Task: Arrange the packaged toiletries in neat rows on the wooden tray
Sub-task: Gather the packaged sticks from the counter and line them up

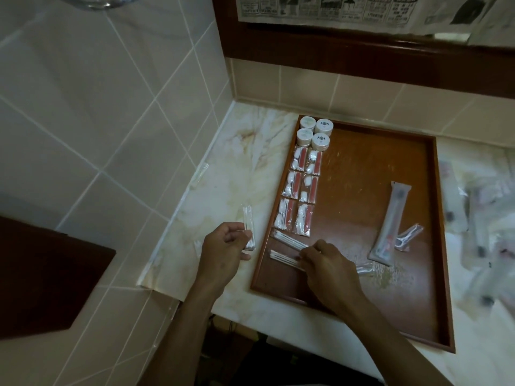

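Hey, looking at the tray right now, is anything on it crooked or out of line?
Yes. The toothbrush packet lies slanted near the right side of the wooden tray, with a floss pick packet angled against it, away from the tidy left-hand columns. The two cotton swab packets under the right hand sit slightly askew too.

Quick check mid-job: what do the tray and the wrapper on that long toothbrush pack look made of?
Tray: apparently wood, reddish-brown with a glossy lacquer; it shows glare patches and a raised rim. Toothbrush pack: likely thin frosted plastic film, semi-translucent, with contents faintly visible and a crimped top edge.
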